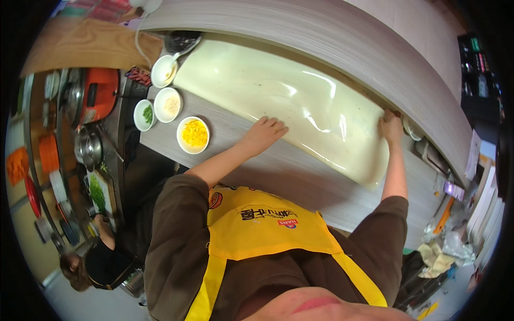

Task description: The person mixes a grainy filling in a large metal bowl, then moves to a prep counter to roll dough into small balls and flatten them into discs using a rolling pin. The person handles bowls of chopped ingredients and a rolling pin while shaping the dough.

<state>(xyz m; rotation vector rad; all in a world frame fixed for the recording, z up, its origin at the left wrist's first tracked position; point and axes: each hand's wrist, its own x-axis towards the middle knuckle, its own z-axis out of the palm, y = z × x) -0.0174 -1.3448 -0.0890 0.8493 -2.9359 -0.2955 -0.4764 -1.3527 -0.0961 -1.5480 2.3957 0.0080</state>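
Note:
A glossy, translucent soft plastic mat (277, 92) lies across the grey wood-grain table, its surface rippled at the middle and right. My left hand (265, 134) is palm down at the mat's near long edge, fingers slightly bent over it; its thumb is hidden. At the far right corner, the fingers of my right hand (391, 126) are closed on the mat's edge. Left of the mat stand white bowls: one with chopped yellow food (194, 135), one with pale minced food (172, 105), one with chopped greens (147, 115), and one with a white spoon (164, 72).
A raised grey shelf (321, 36) runs along the table's far side. A dark pan (182, 41) sits by the mat's far left corner. Leftward are an orange cooker (98, 94), a board of chopped greens (98, 192) and another person (104, 257). A phone (453, 190) lies at the right.

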